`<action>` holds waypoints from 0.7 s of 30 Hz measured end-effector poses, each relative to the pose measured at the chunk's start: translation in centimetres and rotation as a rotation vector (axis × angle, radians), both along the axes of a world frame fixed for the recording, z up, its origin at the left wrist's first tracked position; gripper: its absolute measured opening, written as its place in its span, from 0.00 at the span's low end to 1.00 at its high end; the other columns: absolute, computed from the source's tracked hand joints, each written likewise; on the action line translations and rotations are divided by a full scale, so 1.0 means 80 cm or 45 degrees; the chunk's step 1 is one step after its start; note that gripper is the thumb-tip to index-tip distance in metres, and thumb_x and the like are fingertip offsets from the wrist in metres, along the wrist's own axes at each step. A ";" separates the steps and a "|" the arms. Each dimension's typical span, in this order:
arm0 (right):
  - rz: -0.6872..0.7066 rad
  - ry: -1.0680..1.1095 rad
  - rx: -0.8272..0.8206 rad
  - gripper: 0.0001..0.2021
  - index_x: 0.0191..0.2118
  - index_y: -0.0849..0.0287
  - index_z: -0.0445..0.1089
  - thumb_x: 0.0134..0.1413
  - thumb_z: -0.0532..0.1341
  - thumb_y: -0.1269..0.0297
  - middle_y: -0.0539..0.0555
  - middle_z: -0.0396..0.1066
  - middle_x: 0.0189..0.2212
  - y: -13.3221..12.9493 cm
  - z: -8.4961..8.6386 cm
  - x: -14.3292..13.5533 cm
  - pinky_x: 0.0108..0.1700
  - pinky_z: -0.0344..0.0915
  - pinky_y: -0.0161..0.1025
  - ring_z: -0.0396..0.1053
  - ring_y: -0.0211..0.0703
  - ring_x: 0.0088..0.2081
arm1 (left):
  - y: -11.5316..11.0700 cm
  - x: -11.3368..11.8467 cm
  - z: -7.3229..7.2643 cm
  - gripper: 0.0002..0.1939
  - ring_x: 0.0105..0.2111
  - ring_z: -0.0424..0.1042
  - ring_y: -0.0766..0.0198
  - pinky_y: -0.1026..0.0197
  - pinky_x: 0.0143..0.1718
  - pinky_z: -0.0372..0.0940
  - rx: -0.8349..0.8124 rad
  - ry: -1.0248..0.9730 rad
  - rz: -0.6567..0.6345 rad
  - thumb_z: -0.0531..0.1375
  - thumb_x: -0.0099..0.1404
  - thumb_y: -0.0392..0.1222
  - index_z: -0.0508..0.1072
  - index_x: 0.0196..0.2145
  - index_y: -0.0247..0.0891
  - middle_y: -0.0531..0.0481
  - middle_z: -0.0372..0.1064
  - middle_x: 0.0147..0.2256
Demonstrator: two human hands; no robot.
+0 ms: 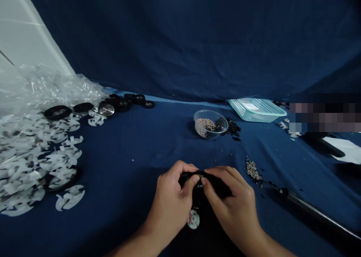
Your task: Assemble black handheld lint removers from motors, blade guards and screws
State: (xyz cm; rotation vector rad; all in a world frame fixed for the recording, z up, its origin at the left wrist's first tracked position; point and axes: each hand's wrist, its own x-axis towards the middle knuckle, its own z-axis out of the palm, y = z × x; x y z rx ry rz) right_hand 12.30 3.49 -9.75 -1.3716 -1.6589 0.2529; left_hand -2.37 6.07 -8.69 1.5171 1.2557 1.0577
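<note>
Both hands are pinching a dark black plastic part [222, 187] low in the middle of the view. My left hand [173, 198] grips its left side, with thumb and fingers closed at the upper edge. On the right side my right hand [237, 198] does the same, its thumb nearly meeting the left one. A small shiny piece [200, 176] shows between the thumb tips, too small to name. Below the hands is a small round whitish disc [193, 219] with a red wire beside it. The dark part's lower outline is lost in shadow.
A transparent bowl [225, 127] of small screws stands ahead, beside black bits [233, 128]. Right are a light-blue basket [265, 116], a screw pile [252, 169] and a black screwdriver-like tool [316, 208]. White plastic pieces [25, 159], black rings [58, 112] and plastic bags [53, 85] crowd the left.
</note>
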 end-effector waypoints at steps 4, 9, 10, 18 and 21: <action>0.006 0.019 -0.021 0.06 0.40 0.55 0.72 0.55 0.62 0.68 0.50 0.71 0.36 0.000 0.000 0.000 0.40 0.66 0.41 0.68 0.41 0.38 | 0.000 -0.001 -0.002 0.03 0.41 0.74 0.61 0.60 0.43 0.68 0.021 0.025 0.011 0.57 0.63 0.37 0.72 0.34 0.42 0.53 0.76 0.37; -0.008 0.030 -0.025 0.06 0.39 0.56 0.73 0.55 0.61 0.68 0.51 0.72 0.35 0.000 -0.001 -0.002 0.40 0.66 0.42 0.68 0.42 0.38 | 0.001 -0.002 -0.004 0.05 0.41 0.74 0.62 0.60 0.44 0.66 0.043 0.048 0.020 0.57 0.63 0.37 0.72 0.35 0.42 0.53 0.76 0.37; -0.009 0.041 -0.031 0.06 0.39 0.56 0.72 0.55 0.61 0.68 0.51 0.72 0.35 0.000 -0.002 -0.002 0.40 0.66 0.42 0.68 0.42 0.38 | 0.001 -0.002 -0.005 0.05 0.41 0.74 0.62 0.59 0.45 0.66 0.046 0.054 0.019 0.57 0.63 0.37 0.73 0.35 0.42 0.53 0.76 0.38; 0.097 0.066 -0.115 0.06 0.39 0.55 0.72 0.55 0.62 0.68 0.51 0.72 0.36 0.007 -0.005 0.011 0.42 0.68 0.41 0.70 0.42 0.39 | 0.001 -0.002 -0.003 0.05 0.40 0.75 0.59 0.57 0.42 0.68 0.049 0.119 -0.030 0.57 0.64 0.39 0.72 0.37 0.42 0.51 0.76 0.38; 0.120 0.054 -0.120 0.07 0.40 0.55 0.72 0.55 0.62 0.68 0.52 0.72 0.36 0.010 -0.002 0.016 0.42 0.68 0.41 0.70 0.43 0.39 | 0.001 -0.002 -0.001 0.05 0.42 0.75 0.59 0.57 0.44 0.67 0.071 0.136 -0.049 0.57 0.65 0.40 0.71 0.39 0.42 0.50 0.76 0.40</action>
